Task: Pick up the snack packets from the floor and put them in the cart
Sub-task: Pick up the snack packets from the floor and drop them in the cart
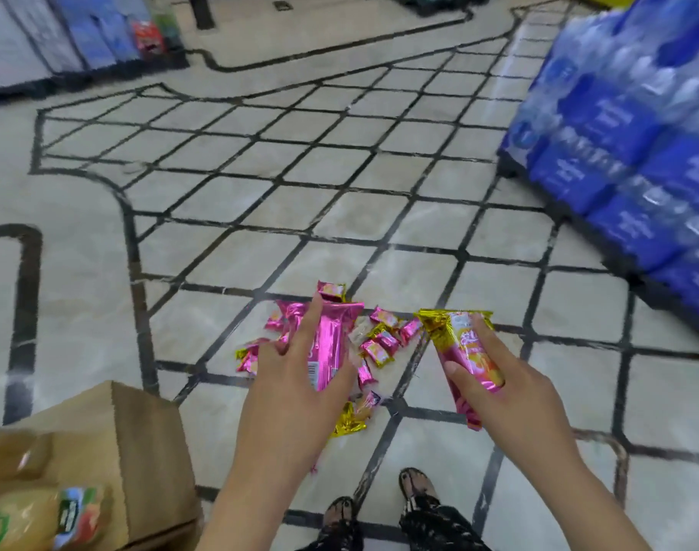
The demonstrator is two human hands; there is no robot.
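Several small pink and gold snack packets lie scattered on the tiled floor in front of me. My left hand holds a long pink packet above that pile, fingers spread along it. My right hand grips a second long packet, pink with a gold crimped end, to the right of the pile. A gold packet lies on the floor below my left hand. The cart is not clearly in view.
A brown paper bag with bagged goods stands at the lower left. Stacked blue packs of water bottles fill the right side. Shelves with goods stand at the far left. My feet are at the bottom.
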